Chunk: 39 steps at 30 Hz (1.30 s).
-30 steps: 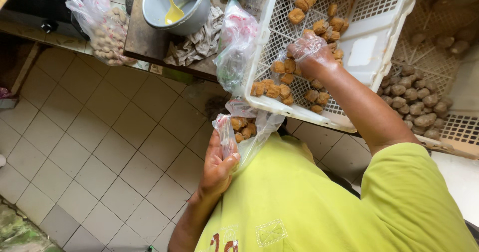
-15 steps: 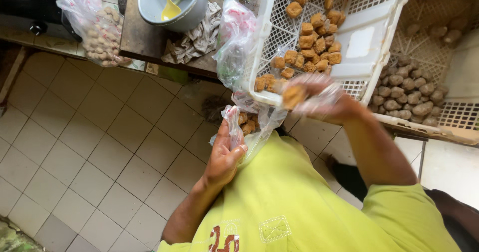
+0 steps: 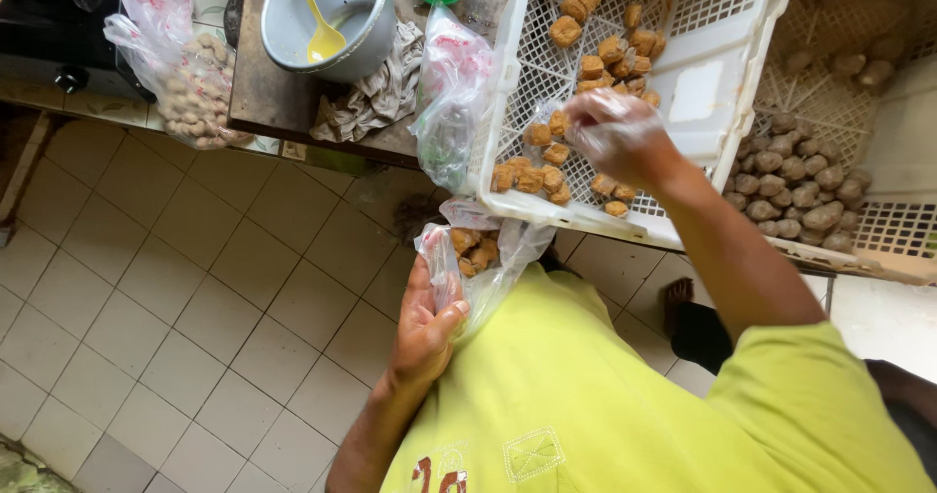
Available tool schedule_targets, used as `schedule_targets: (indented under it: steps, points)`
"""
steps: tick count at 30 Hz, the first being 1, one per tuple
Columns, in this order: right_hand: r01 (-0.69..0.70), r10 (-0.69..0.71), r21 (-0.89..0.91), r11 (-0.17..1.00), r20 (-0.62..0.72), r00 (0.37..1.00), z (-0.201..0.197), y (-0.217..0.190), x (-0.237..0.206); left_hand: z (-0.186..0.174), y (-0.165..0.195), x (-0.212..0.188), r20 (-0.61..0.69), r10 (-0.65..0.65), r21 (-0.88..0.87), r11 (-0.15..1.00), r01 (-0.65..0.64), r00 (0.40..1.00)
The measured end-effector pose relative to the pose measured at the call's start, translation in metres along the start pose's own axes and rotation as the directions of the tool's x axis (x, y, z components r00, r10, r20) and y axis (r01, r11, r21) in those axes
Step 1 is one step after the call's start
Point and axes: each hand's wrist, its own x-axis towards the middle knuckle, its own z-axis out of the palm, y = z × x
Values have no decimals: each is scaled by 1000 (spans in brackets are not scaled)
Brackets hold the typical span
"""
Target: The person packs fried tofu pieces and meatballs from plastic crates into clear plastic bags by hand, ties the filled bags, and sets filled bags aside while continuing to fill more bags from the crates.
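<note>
Below the crate [image 3: 625, 225], left hand [image 3: 425, 332] grips upright, open-mouthed bag [image 3: 478, 254].

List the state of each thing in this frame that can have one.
Clear plastic bag: open, partly filled with fried pieces.
Left hand: gripping the bag.
Right hand: covered in thin plastic, reaching into the crate.
White crate: tilted, partly filled.
Metal pot: uncovered, yellow spoon inside.
</note>
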Motion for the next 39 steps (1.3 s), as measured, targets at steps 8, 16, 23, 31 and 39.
schedule_targets:
  steps: [8, 16, 23, 31, 39]
  points:
    - [-81, 230, -420, 904, 316, 920, 41, 31, 51, 10, -4, 5, -43, 8, 21, 1000, -7, 999]
    - [40, -46, 70, 997, 79, 996, -19, 0, 23, 8, -5, 6, -36, 48, 29, 998, -47, 998]
    - [-106, -153, 551, 828, 403, 902, 24, -119, -35, 14, 3, 8, -6, -22, -38, 999, 22, 1000]
    - [413, -375, 284, 865, -181, 909, -24, -83, -10, 9, 9, 0, -10, 65, -33, 997, -66, 998]
    - [-256, 261, -244, 935, -10, 965, 2, 77, 111, 22, -3, 9, -146, -24, -117, 993, 7, 989]
